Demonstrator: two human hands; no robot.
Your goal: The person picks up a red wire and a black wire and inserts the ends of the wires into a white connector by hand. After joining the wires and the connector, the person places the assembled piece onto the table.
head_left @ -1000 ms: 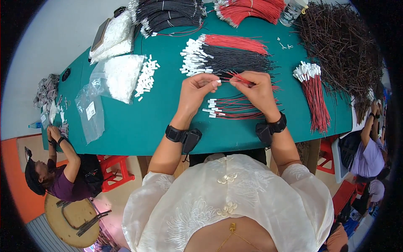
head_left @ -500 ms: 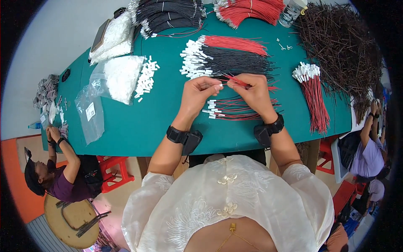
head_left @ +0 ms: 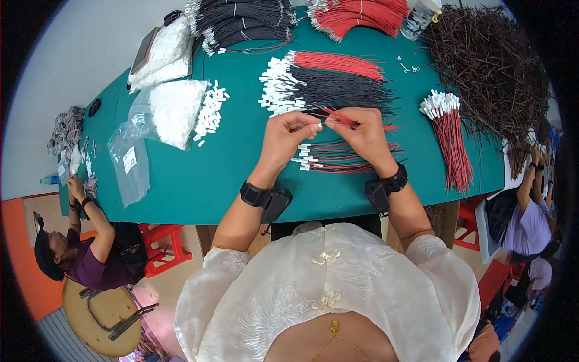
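Your left hand (head_left: pixel 282 137) pinches a white plug (head_left: pixel 319 125) above the worktop (head_left: pixel 241 187); your right hand (head_left: pixel 367 134) grips red wires (head_left: pixel 339 116). The hands have drawn closer together, so the plug now sits within reach of both.

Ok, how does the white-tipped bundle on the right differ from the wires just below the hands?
The right bundle is dense; the lower wires are fewer and spread out. The right bundle's white connectors point away from the wearer; the lower wires' point left. Both show red wires.
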